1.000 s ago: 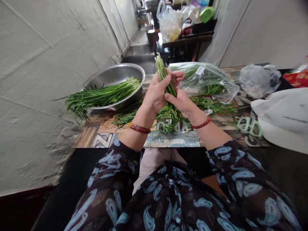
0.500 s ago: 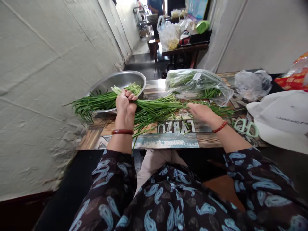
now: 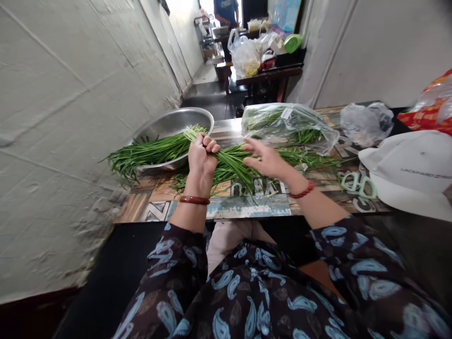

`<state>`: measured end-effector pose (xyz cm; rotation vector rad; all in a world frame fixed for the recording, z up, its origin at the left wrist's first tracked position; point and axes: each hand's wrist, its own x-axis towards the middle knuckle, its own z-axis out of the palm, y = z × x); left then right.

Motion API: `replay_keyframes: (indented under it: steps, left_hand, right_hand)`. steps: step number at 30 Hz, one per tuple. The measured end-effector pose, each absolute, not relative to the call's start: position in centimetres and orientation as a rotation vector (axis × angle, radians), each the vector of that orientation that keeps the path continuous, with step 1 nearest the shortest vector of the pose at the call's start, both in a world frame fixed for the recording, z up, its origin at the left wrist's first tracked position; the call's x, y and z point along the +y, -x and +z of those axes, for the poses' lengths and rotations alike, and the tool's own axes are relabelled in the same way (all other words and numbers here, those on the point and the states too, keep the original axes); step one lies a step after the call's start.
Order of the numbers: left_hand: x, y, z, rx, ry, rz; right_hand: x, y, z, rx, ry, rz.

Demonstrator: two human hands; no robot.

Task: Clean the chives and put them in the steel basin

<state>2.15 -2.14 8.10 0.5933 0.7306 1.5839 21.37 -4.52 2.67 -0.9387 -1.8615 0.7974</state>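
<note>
My left hand (image 3: 203, 157) is closed around a bunch of garlic chives (image 3: 235, 162), its pale stem ends poking out above the fist and its green leaves trailing to the right. Just right of that bunch, my right hand (image 3: 263, 159) is open, fingers apart, over the leaves. More chives (image 3: 155, 151) lie across a steel basin (image 3: 169, 117) at the left, their leaf tips hanging over its rim. Loose chives and scraps (image 3: 310, 157) are spread on the table to the right of my right hand.
Behind the loose chives lies a clear plastic bag (image 3: 289, 123) of greens. To the right are a crumpled plastic bag (image 3: 367, 123), pale green scissors (image 3: 358, 184) and a white cap (image 3: 413, 169). A wall (image 3: 70, 141) stands close on the left. Farther back, a person (image 3: 226, 12) stands near a cluttered table.
My left hand has moved right with its bunch of chives. My right hand has come left, and its fingers have gone from closed at the leaf ends to spread.
</note>
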Motion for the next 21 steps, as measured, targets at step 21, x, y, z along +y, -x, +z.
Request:
replay_keyframes:
  steps: [21]
  left_hand:
    - [-6.2, 5.0, 17.4, 0.818, -1.206, 1.814]
  right_hand:
    - [-1.3, -24.5, -2.1, -1.779, 1.316, 0.476]
